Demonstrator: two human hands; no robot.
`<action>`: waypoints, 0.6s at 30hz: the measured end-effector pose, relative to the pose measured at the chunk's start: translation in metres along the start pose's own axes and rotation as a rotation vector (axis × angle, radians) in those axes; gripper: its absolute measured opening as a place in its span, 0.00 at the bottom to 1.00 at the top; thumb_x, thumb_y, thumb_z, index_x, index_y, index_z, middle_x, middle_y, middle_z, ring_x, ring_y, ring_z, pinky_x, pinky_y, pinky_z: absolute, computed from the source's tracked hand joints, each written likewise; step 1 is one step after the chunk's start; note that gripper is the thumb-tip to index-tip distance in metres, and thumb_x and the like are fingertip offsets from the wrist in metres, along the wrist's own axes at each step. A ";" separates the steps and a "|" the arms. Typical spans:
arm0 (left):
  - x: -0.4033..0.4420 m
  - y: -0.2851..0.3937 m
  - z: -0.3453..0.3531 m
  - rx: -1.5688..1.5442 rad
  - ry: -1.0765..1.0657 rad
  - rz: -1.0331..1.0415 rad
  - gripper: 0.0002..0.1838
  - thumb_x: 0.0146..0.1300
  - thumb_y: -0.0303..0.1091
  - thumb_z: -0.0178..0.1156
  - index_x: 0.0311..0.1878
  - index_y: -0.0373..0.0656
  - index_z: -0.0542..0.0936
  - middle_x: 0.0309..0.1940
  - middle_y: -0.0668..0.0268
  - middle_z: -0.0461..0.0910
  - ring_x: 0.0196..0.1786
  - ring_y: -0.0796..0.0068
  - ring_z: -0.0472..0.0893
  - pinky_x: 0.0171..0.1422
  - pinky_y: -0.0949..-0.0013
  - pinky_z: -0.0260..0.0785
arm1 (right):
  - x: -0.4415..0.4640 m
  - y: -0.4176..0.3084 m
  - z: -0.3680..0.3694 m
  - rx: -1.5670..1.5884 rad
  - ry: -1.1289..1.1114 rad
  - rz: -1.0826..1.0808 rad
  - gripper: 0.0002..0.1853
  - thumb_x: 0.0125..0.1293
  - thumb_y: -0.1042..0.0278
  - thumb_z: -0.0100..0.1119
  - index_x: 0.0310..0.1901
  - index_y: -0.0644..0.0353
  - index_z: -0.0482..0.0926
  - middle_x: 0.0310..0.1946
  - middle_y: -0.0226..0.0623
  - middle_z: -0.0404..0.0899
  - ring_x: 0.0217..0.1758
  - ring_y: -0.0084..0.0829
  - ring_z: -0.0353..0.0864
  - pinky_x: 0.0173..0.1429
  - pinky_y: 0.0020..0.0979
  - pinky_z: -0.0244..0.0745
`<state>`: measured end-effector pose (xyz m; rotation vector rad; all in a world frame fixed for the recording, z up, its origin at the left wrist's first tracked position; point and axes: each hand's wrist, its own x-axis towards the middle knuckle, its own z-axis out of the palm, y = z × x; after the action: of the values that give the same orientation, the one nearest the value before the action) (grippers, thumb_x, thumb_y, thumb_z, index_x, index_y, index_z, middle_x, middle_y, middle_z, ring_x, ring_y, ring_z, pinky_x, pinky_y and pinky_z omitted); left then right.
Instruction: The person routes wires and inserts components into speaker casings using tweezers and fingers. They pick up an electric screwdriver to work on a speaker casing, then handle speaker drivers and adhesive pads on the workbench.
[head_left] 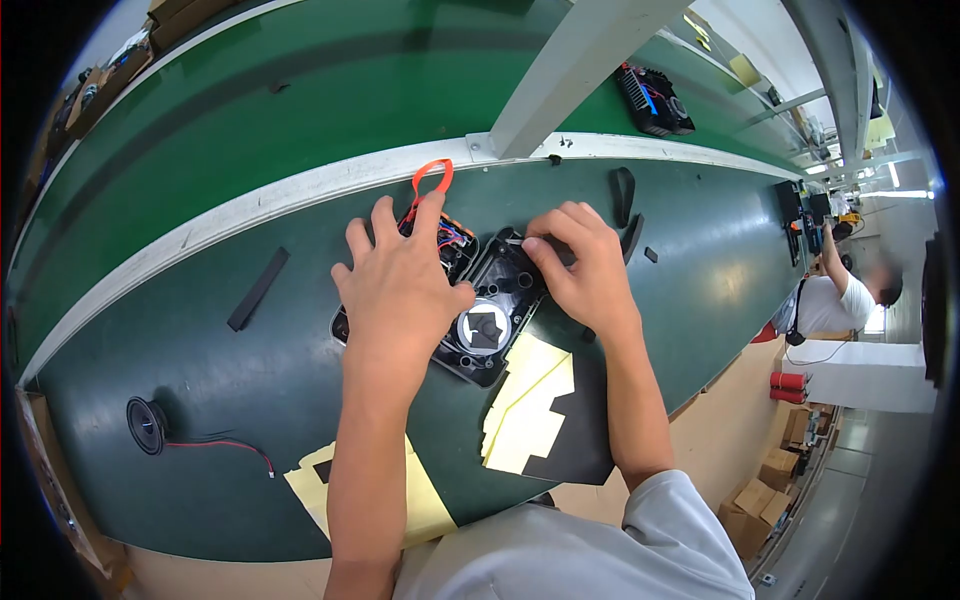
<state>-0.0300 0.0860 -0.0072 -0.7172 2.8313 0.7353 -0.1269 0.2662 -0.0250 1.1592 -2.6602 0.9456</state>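
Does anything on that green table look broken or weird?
Nothing looks spilled or clearly broken. The oddest thing is the round black speaker at the picture's left: its thin red wire ends in a small white plug connected to nothing.

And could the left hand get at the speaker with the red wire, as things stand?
Probably yes: bare green bench lies between the left hand and the speaker, though the hand would likely have to leave the wired housing first.

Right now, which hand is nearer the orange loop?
Left: the left hand is by the lower end of the orange loop; the right hand is farther off, to the right.
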 end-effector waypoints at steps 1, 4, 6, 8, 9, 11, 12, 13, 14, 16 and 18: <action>0.000 0.000 0.002 0.005 0.011 0.006 0.50 0.44 0.38 0.74 0.74 0.65 0.64 0.74 0.53 0.63 0.75 0.48 0.63 0.68 0.38 0.66 | 0.000 -0.001 0.002 -0.029 -0.004 0.000 0.04 0.58 0.72 0.66 0.34 0.57 0.81 0.28 0.36 0.75 0.35 0.40 0.74 0.38 0.39 0.70; 0.000 0.002 0.003 0.018 0.013 0.002 0.49 0.44 0.38 0.74 0.74 0.65 0.65 0.73 0.54 0.63 0.75 0.49 0.63 0.68 0.41 0.66 | -0.002 -0.004 0.006 -0.110 -0.007 -0.002 0.03 0.58 0.71 0.66 0.33 0.57 0.81 0.29 0.35 0.75 0.35 0.39 0.74 0.37 0.39 0.71; 0.000 0.004 0.001 0.021 0.010 -0.004 0.49 0.44 0.38 0.74 0.73 0.64 0.65 0.73 0.54 0.64 0.75 0.49 0.64 0.68 0.41 0.67 | -0.002 -0.006 0.005 -0.149 0.005 -0.017 0.03 0.57 0.71 0.66 0.33 0.56 0.81 0.30 0.34 0.74 0.35 0.39 0.74 0.37 0.39 0.72; -0.001 0.004 0.001 0.021 0.013 -0.005 0.49 0.44 0.38 0.74 0.73 0.64 0.66 0.72 0.54 0.64 0.75 0.50 0.64 0.68 0.42 0.67 | -0.001 -0.007 0.004 -0.167 -0.011 -0.017 0.03 0.57 0.71 0.66 0.33 0.56 0.81 0.31 0.33 0.74 0.35 0.38 0.75 0.37 0.39 0.73; -0.001 0.004 0.001 0.022 0.016 -0.007 0.48 0.44 0.38 0.74 0.73 0.64 0.66 0.72 0.54 0.65 0.75 0.50 0.64 0.68 0.42 0.67 | -0.002 -0.006 0.004 -0.177 -0.018 -0.017 0.03 0.57 0.71 0.66 0.33 0.56 0.81 0.31 0.33 0.74 0.36 0.38 0.75 0.38 0.39 0.73; 0.000 0.004 0.002 0.025 0.022 -0.010 0.48 0.44 0.37 0.74 0.73 0.64 0.66 0.72 0.55 0.65 0.75 0.50 0.64 0.68 0.42 0.67 | -0.002 -0.004 0.005 -0.165 -0.021 -0.019 0.03 0.57 0.71 0.66 0.33 0.56 0.81 0.31 0.33 0.74 0.36 0.38 0.75 0.38 0.39 0.73; 0.000 0.003 0.002 0.019 0.024 -0.009 0.48 0.44 0.37 0.74 0.73 0.63 0.66 0.72 0.55 0.65 0.75 0.50 0.64 0.68 0.42 0.67 | -0.002 -0.004 0.005 -0.158 -0.023 -0.021 0.03 0.57 0.70 0.66 0.33 0.56 0.81 0.31 0.33 0.74 0.36 0.38 0.76 0.38 0.39 0.73; 0.000 0.003 0.002 0.014 0.026 -0.008 0.48 0.44 0.37 0.74 0.73 0.63 0.67 0.72 0.55 0.65 0.75 0.50 0.63 0.68 0.41 0.67 | -0.001 -0.004 0.005 -0.158 -0.043 -0.020 0.03 0.57 0.70 0.66 0.33 0.56 0.81 0.31 0.34 0.74 0.36 0.39 0.76 0.38 0.39 0.73; 0.000 0.003 0.002 0.008 0.029 -0.007 0.47 0.44 0.37 0.74 0.72 0.63 0.67 0.72 0.55 0.65 0.75 0.50 0.63 0.68 0.40 0.67 | 0.000 -0.004 0.003 -0.159 -0.062 -0.020 0.03 0.57 0.70 0.66 0.33 0.56 0.81 0.31 0.34 0.75 0.37 0.39 0.76 0.38 0.40 0.73; -0.001 0.005 0.000 -0.018 0.021 -0.020 0.47 0.44 0.37 0.74 0.72 0.62 0.67 0.72 0.56 0.65 0.75 0.51 0.63 0.67 0.38 0.66 | -0.001 -0.001 0.001 -0.122 -0.092 0.004 0.04 0.57 0.70 0.66 0.33 0.57 0.81 0.31 0.35 0.75 0.36 0.40 0.77 0.38 0.40 0.73; -0.001 0.005 0.000 -0.034 0.020 -0.024 0.47 0.44 0.36 0.74 0.72 0.62 0.67 0.72 0.56 0.65 0.75 0.51 0.63 0.66 0.36 0.66 | -0.003 0.004 -0.001 -0.045 -0.115 0.045 0.04 0.57 0.71 0.66 0.33 0.58 0.81 0.31 0.36 0.75 0.35 0.41 0.78 0.38 0.40 0.73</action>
<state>-0.0312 0.0905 -0.0050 -0.7666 2.8291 0.7781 -0.1281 0.2707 -0.0272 1.1837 -2.7934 0.8457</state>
